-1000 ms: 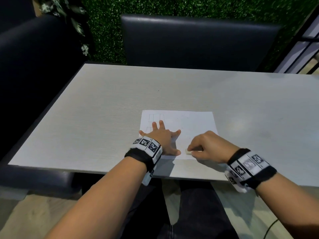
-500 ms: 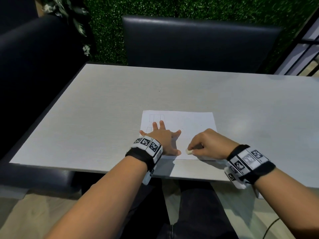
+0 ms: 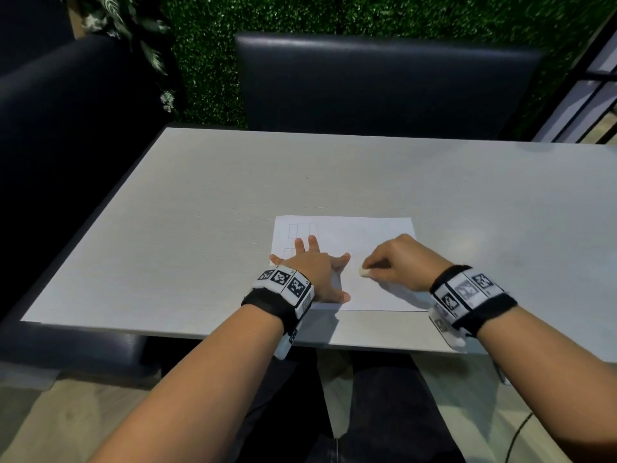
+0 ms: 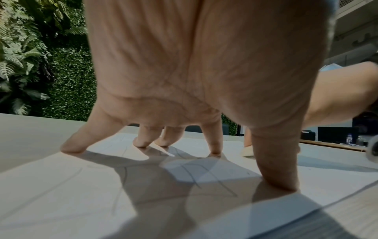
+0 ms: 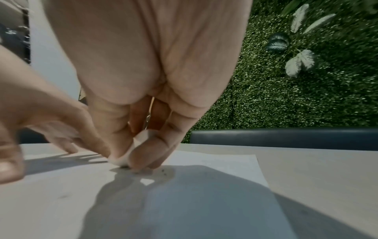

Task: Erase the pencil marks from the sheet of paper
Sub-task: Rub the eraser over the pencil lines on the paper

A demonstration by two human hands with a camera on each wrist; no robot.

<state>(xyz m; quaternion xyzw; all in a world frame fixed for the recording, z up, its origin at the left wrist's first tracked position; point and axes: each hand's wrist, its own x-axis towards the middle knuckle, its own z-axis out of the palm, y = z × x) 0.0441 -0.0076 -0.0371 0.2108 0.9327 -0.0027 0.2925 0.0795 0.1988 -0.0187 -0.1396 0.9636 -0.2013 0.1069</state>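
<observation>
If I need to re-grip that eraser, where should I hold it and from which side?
Pinch the eraser by its two broad sides, from above, as the right hand does now. It is a small white lump with its lower end on the paper, so leave that end bare.

One sheet of paper (image 3: pixel 367 235), one eraser (image 3: pixel 364 272), two hands (both on the sheet), one table (image 3: pixel 200 212).

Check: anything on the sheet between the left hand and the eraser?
Only bare sheet of paper lies between the left hand and the eraser pinched by the right hand; the head view shows it.
</observation>
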